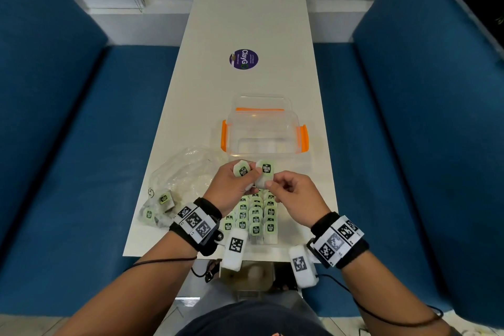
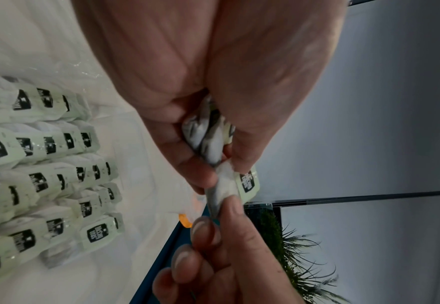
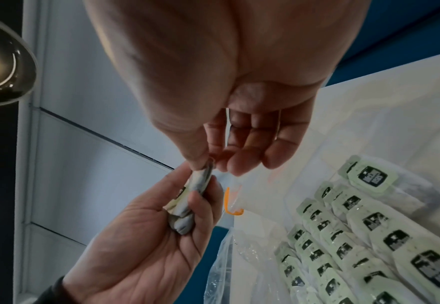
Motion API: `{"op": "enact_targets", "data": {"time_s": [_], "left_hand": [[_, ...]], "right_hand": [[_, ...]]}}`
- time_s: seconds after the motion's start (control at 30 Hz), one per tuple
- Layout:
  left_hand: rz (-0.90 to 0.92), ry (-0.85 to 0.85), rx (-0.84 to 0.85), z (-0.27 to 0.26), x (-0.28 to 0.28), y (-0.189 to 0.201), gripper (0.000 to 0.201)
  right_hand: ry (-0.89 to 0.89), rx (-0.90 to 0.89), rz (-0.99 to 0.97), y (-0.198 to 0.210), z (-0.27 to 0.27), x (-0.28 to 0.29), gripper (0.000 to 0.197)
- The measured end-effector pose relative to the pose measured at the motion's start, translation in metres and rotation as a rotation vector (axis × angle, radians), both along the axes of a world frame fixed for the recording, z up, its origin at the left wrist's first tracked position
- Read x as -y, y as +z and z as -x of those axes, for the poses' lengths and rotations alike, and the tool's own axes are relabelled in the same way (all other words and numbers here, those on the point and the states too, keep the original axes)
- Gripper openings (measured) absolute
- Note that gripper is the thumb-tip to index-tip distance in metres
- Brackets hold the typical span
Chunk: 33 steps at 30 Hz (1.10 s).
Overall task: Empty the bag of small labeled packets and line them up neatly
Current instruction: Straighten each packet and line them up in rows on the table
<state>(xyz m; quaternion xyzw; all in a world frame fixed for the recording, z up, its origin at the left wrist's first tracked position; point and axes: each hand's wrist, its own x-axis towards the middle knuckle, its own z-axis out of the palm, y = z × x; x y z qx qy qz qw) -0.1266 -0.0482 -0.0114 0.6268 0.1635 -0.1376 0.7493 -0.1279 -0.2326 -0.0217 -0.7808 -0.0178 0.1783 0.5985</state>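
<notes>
Both hands are up over the table (image 1: 253, 22) right now. The left hand (image 1: 231, 183) has its fingers curled round a small clutch of packets (image 1: 242, 169), and the right hand (image 1: 294, 194) is pinching the lower end of one packet (image 1: 266, 172) between thumb and forefinger, the rest of its fingers loose.

To do this bit well I'd peel that one packet clear of the clutch, keep the label facing up, then set it at the far end of the rows (image 1: 256, 215) sitting just near the wrists, overlapping like the others so the green tags stay showing. Don't squeeze hard, they look soft and squashy.

The clear bag (image 1: 185, 172) lies crumpled at the left with a few packets (image 1: 163, 199) by its near end; inside or just beside it, I can't tell.

Writing: the purple round sticker (image 1: 243, 59) further up the table reads "ClayGo". The packet labels are black-on-green, but too blurry for me to read properly.
</notes>
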Motion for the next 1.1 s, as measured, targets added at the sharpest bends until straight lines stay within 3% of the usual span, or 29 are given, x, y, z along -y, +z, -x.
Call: {"op": "enact_targets", "data": {"time_s": [0.1,0.27,0.5,0.67,0.77,0.8,0.87,0.97,1.1], "left_hand": [[0.036,-0.015,-0.04,0.0,0.002,-0.003,0.003],[0.162,-0.049,-0.202,0.002,-0.006,-0.013,0.025],[0.222,-0.169,-0.259,0.01,-0.016,-0.017,0.037],[0.197,-0.243,-0.194,0.014,-0.02,-0.009,0.031],[0.114,-0.275,-0.168,0.016,-0.02,-0.001,0.02],[0.071,-0.264,-0.163,0.016,-0.02,-0.001,0.016],[0.001,-0.227,-0.161,0.015,-0.022,-0.001,0.031],[-0.065,-0.228,-0.147,0.014,-0.023,-0.004,0.059],[-0.079,-0.266,-0.087,0.013,-0.021,0.005,0.036]], "right_hand": [[-0.059,-0.028,0.029,-0.006,-0.004,0.008,0.013],[-0.227,-0.197,0.216,-0.043,-0.015,0.034,0.011],[-0.054,-0.332,0.583,-0.098,-0.009,0.03,0.029],[-0.028,-0.345,0.646,-0.1,-0.012,0.018,0.029],[-0.038,-0.365,0.666,-0.085,-0.012,0.018,0.015],[-0.039,-0.368,0.671,-0.08,-0.011,0.019,0.022],[-0.028,-0.304,0.652,-0.064,-0.009,0.021,0.032],[-0.03,-0.05,0.449,-0.031,-0.002,0.017,0.018],[0.079,0.233,0.258,0.004,0.005,0.008,0.022]]}}
